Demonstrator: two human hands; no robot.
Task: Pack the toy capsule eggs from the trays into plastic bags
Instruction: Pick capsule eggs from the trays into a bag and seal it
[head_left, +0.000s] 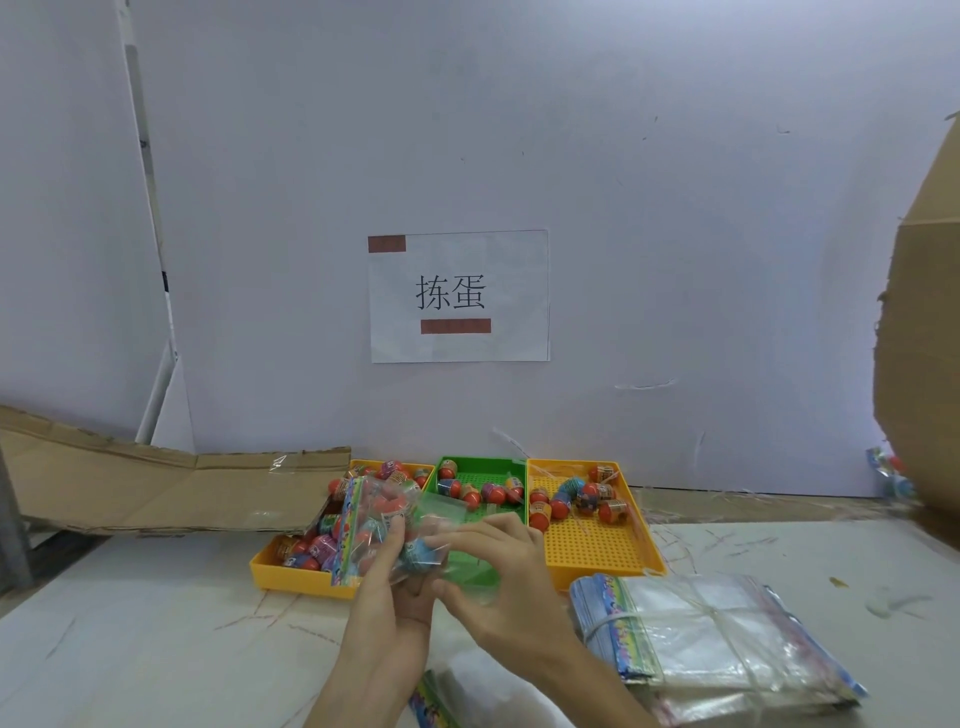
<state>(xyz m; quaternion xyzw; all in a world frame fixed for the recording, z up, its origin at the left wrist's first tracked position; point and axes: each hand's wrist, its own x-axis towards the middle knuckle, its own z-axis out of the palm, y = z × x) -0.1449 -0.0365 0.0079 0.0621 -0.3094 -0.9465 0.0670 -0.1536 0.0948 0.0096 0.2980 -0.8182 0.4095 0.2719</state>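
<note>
Both hands hold a clear plastic bag (387, 525) with a colourful printed strip, filled with several capsule eggs. My left hand (387, 587) grips it from below and behind. My right hand (493, 566) pinches the bag's open clear end on the right. Three trays stand behind the hands: a left yellow tray (280, 571), a green tray (467, 465) and a right yellow tray (602, 551). Loose red-topped capsule eggs (571, 501) lie in each.
A tied stack of empty plastic bags (717, 639) lies at the front right. More bags (441, 696) lie between my forearms. Flattened cardboard (156, 488) leans at the left, a cardboard box (919, 332) stands at the right, and a paper sign (460, 296) hangs on the wall.
</note>
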